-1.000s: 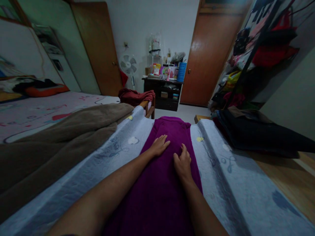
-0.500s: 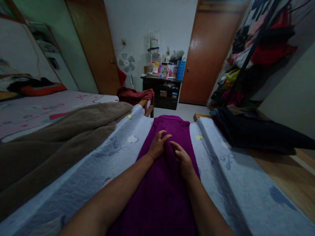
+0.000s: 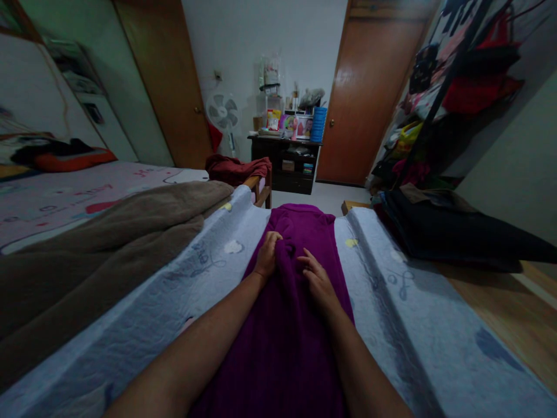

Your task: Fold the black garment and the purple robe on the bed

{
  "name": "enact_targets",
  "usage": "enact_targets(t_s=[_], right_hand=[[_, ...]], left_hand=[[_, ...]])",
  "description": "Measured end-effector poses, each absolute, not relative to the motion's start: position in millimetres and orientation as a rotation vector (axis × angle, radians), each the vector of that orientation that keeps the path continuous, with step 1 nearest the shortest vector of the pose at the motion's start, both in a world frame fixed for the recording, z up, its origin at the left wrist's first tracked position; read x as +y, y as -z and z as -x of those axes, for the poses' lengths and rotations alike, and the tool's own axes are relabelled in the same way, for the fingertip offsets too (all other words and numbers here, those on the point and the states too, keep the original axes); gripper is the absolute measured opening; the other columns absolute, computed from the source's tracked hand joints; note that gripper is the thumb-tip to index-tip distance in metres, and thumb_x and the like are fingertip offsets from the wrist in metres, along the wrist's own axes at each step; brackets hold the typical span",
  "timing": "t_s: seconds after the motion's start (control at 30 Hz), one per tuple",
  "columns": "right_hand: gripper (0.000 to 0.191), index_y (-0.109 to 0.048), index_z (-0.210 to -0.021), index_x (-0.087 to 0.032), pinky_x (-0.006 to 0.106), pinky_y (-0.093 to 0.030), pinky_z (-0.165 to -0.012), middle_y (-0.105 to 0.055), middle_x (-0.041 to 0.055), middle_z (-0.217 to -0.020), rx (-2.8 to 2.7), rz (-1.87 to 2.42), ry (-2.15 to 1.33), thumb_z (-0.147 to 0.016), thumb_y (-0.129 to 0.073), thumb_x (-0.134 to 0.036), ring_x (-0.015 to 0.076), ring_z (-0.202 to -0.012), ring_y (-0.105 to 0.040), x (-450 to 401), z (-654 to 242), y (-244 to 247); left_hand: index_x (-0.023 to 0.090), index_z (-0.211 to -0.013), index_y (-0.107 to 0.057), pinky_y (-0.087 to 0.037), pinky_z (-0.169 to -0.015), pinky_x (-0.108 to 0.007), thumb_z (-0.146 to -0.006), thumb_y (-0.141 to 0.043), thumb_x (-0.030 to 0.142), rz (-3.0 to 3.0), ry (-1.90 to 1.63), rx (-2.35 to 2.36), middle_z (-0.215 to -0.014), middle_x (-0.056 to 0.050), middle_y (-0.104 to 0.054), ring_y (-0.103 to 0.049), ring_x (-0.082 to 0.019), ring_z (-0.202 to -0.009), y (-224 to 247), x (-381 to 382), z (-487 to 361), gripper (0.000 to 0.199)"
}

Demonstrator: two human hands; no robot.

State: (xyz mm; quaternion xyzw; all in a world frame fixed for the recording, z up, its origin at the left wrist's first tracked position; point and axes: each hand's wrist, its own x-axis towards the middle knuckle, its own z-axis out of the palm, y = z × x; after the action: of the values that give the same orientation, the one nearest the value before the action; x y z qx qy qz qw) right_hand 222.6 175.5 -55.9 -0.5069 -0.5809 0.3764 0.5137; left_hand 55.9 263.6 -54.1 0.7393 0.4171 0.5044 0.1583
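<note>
A purple garment (image 3: 282,342) lies lengthwise on the bed in front of me, its far end near the mattress edge. Its exact kind is unclear from here. My left hand (image 3: 267,255) is closed on a raised fold of the purple cloth, left of the middle. Just right of that fold, my right hand (image 3: 317,278) hovers low over the garment with its fingers apart and nothing between them. Beneath the garment is a pale blue patterned bed sheet (image 3: 387,325).
A brown blanket (image 3: 130,232) lies along the left. Folded dark clothes (image 3: 444,232) are stacked at the right. Beyond the bed stand a dark cabinet (image 3: 282,180), a white fan (image 3: 223,113) and a wooden door (image 3: 369,98). Reddish cloth (image 3: 237,169) hangs on a wooden rail.
My left hand has moved slightly left and closed on the purple cloth, pulling up a fold. My right hand has come away from the fold, its fingers spreading.
</note>
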Motion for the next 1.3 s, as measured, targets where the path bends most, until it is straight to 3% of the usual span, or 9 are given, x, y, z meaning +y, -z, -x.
enact_targets(t_s=[0.13, 0.3, 0.43, 0.53, 0.77, 0.9, 1.03, 1.17, 1.3], right_hand=[[0.047, -0.06, -0.122, -0.026, 0.045, -0.025, -0.113, -0.042, 0.0033, -0.148, -1.539, 1.263, -0.799, -0.078, -0.047, -0.022, 0.0219, -0.137, -0.033, 173.0, -219.5, 54.9], [0.039, -0.065, -0.114, -0.024, 0.049, -0.023, -0.113, -0.031, 0.0058, -0.154, -1.631, 1.256, -0.659, -0.08, -0.046, -0.022, 0.0249, -0.141, -0.028, 179.2, -218.2, 60.9], [0.041, -0.061, -0.122, -0.024, 0.056, -0.021, -0.112, -0.023, 0.0078, -0.158, -1.686, 1.216, -0.665, -0.083, -0.049, -0.025, 0.0281, -0.143, -0.024, 190.1, -218.6, 67.8], [0.04, -0.061, -0.124, -0.025, 0.053, -0.021, -0.113, -0.019, 0.0063, -0.159, -1.723, 1.161, -0.729, -0.086, -0.05, -0.032, 0.0278, -0.144, -0.021, 194.9, -218.3, 69.8], [0.058, -0.047, -0.14, -0.025, 0.04, -0.02, -0.117, -0.034, 0.0061, -0.152, -1.595, 1.067, -0.853, -0.085, -0.054, -0.043, 0.0216, -0.142, -0.026, 193.2, -222.1, 65.8], [0.048, -0.058, -0.129, -0.026, 0.04, -0.032, -0.112, -0.05, 0.0049, -0.141, -1.4, 1.074, -0.968, -0.082, -0.058, -0.039, 0.0225, -0.132, -0.043, 186.8, -222.5, 57.3], [0.039, -0.065, -0.113, -0.02, 0.038, -0.05, -0.09, -0.069, 0.0069, -0.111, -1.171, 1.138, -1.081, -0.079, -0.059, -0.038, 0.0232, -0.104, -0.062, 184.4, -220.5, 54.2], [0.032, -0.064, -0.098, -0.018, 0.034, -0.052, -0.076, -0.071, 0.0072, -0.095, -1.052, 1.242, -0.988, -0.072, -0.062, -0.037, 0.0213, -0.086, -0.065, 198.2, -225.2, 52.7], [0.027, -0.063, -0.091, -0.018, 0.033, -0.05, -0.078, -0.069, 0.0059, -0.09, -1.253, 1.262, -0.827, -0.068, -0.061, -0.032, 0.0195, -0.084, -0.063, 220.5, -236.6, 44.6]], left_hand=[[0.02, -0.094, -0.048, -0.047, -0.086, -0.032, -0.091, -0.039, 0.022, -2.186, -1.438, 1.206, -0.094, -0.003, -0.05, -0.052, -0.016, -0.088, 58.4, 263.7, -59.1, 0.009], [0.02, -0.099, -0.048, -0.049, -0.088, -0.034, -0.092, -0.039, 0.02, -2.27, -1.431, 1.188, -0.099, -0.005, -0.05, -0.054, -0.017, -0.093, 58.3, 258.5, -64.0, 0.011], [0.02, -0.101, -0.048, -0.049, -0.091, -0.035, -0.093, -0.038, 0.02, -2.348, -1.434, 1.14, -0.101, -0.007, -0.052, -0.054, -0.018, -0.097, 55.9, 254.8, -66.4, 0.013], [0.02, -0.101, -0.049, -0.049, -0.092, -0.036, -0.093, -0.039, 0.018, -2.394, -1.411, 1.122, -0.103, -0.008, -0.053, -0.054, -0.019, -0.1, 56.2, 255.1, -67.3, 0.014], [0.018, -0.119, -0.044, -0.045, -0.101, -0.039, -0.088, -0.04, 0.012, -2.367, -1.418, 1.09, -0.118, -0.01, -0.053, -0.051, -0.019, -0.115, 65.5, 262.1, -69.8, 0.032], [0.015, -0.127, -0.042, -0.042, -0.105, -0.042, -0.083, -0.042, 0.009, -2.311, -1.354, 1.179, -0.124, -0.013, -0.054, -0.051, -0.021, -0.118, 66.8, 265.3, -70.2, 0.045], [0.015, -0.123, -0.051, -0.041, -0.106, -0.041, -0.083, -0.039, 0.008, -2.302, -1.163, 1.257, -0.123, -0.012, -0.06, -0.055, -0.021, -0.117, 64.2, 266.9, -69.6, 0.042], [0.017, -0.124, -0.054, -0.043, -0.105, -0.038, -0.088, -0.038, 0.012, -2.284, -1.046, 1.333, -0.125, -0.009, -0.063, -0.058, -0.02, -0.116, 62.1, 266.8, -69.7, 0.04], [0.014, -0.125, -0.055, -0.041, -0.106, -0.038, -0.092, -0.036, 0.017, -2.306, -1.002, 1.367, -0.128, -0.011, -0.061, -0.056, -0.02, -0.12, 61.7, 266.8, -70.7, 0.039]])
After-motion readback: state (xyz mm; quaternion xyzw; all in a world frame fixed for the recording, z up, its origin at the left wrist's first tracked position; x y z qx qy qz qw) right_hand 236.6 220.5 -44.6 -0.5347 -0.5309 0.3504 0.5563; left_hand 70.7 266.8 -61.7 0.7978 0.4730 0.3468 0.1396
